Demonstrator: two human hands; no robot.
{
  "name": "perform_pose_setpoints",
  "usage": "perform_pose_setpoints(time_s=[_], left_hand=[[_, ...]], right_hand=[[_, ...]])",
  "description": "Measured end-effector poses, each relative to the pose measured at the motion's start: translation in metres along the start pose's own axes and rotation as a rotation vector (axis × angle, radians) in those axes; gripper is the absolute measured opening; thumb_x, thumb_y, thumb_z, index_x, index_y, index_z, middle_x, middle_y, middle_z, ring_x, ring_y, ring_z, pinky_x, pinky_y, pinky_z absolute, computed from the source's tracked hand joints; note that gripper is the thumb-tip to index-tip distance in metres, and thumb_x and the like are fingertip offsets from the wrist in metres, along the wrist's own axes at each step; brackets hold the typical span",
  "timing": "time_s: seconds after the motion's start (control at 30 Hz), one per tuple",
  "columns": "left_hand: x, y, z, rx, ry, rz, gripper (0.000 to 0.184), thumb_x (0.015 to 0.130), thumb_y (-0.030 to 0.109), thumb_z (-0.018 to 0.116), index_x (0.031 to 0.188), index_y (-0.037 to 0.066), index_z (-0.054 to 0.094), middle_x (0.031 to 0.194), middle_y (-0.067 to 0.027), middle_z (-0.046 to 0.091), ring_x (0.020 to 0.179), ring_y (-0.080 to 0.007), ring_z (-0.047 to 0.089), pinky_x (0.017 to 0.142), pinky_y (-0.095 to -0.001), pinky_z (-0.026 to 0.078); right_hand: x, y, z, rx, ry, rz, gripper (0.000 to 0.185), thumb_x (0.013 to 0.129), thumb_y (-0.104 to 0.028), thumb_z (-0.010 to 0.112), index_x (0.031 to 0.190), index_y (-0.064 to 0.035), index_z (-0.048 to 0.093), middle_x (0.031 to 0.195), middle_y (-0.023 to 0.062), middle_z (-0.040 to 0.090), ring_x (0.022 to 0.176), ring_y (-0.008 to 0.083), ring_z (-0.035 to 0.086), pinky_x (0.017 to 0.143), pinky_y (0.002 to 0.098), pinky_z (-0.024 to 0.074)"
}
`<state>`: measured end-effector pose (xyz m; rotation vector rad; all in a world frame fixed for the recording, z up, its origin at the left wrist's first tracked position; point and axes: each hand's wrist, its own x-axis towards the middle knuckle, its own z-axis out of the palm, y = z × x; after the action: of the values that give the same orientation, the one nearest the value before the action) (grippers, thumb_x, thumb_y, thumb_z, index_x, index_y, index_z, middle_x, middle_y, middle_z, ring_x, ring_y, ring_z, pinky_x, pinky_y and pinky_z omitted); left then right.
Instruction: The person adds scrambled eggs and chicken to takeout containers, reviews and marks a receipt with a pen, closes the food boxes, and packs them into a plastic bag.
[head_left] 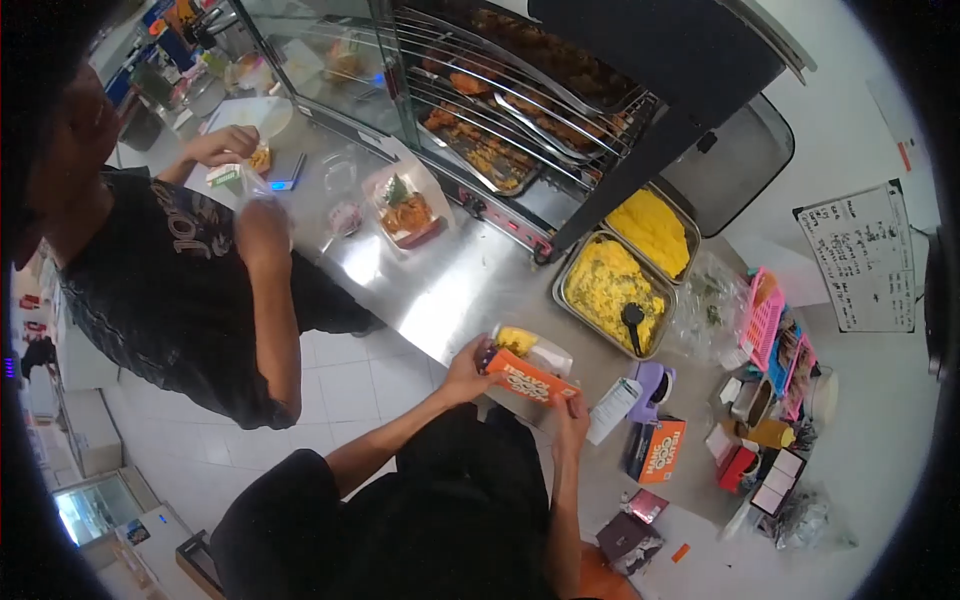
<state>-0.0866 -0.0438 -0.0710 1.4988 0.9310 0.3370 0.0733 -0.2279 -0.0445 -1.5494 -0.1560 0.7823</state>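
My left hand (468,374) grips the left end of an orange printed cardboard sleeve (530,381), its fingers close to a food container (545,352). That container has yellow food and something darker in it, and stands at the counter's edge just behind the sleeve. On the sleeve's right lower corner, the fingers of my right hand (572,418) are closed. Whether the sleeve touches the container, I cannot make out. To the right lie a white paper slip (613,408) and a purple device (652,388).
Two metal trays of yellow food, the nearer tray (572,305) with a black scoop (632,318), stand beyond my hands. An open food box (410,215) sits left, near a co-worker's hand (262,222) with a plastic bag. A glass-fronted warmer (480,110) borders the counter. Another orange box (660,452) is at right.
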Motion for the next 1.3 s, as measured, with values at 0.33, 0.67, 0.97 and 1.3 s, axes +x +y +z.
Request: perform_pose_setpoints(time_s=[0.33, 0.67, 0.97, 1.3], left_hand=[[-0.003, 0.039, -0.002, 0.404, 0.121, 0.218, 0.055, 0.092, 0.043, 0.065, 0.113, -0.007, 0.059, 0.096, -0.0267, 0.066, 0.085, -0.0413, 0.066, 0.077, -0.045, 0.054], [0.016, 0.046, 0.011, 0.93, 0.184, 0.241, 0.058, 0.096, 0.05, 0.051, 0.12, -0.002, 0.056, 0.128, -0.0221, 0.057, 0.113, -0.0373, 0.059, 0.091, -0.0489, 0.05], [0.025, 0.04, 0.014, 0.905, 0.056, 0.72, 0.084, 0.081, 0.068, 0.059, 0.13, 0.0, 0.051, 0.123, -0.0158, 0.053, 0.121, -0.0341, 0.046, 0.11, -0.0579, 0.026], [0.051, 0.014, 0.024, 0.651, 0.208, 0.702, 0.042, 0.092, 0.03, 0.054, 0.122, 0.001, 0.055, 0.121, -0.0218, 0.053, 0.116, -0.0422, 0.047, 0.103, -0.0546, 0.035]], right_hand=[[0.024, -0.008, 0.015, -0.563, 0.063, -0.088, 0.042, 0.102, -0.032, 0.054, 0.105, 0.0061, 0.07, 0.088, 0.0119, 0.072, 0.081, 0.0186, 0.067, 0.075, 0.0327, 0.0513], [0.038, -0.019, 0.019, -0.992, 0.123, -0.6, 0.042, 0.1, -0.031, 0.054, 0.116, 0.0072, 0.062, 0.106, 0.0268, 0.065, 0.101, 0.0386, 0.064, 0.084, 0.0471, 0.0508], [0.059, -0.013, 0.031, -0.801, -0.059, -0.872, 0.05, 0.082, -0.021, 0.077, 0.119, 0.004, 0.056, 0.11, 0.0237, 0.058, 0.104, 0.0422, 0.057, 0.089, 0.0495, 0.0467], [0.083, 0.004, 0.033, -0.602, 0.177, -0.783, 0.01, 0.089, -0.01, 0.069, 0.09, -0.0004, 0.067, 0.091, 0.013, 0.059, 0.085, 0.0296, 0.058, 0.076, 0.0395, 0.0483]])
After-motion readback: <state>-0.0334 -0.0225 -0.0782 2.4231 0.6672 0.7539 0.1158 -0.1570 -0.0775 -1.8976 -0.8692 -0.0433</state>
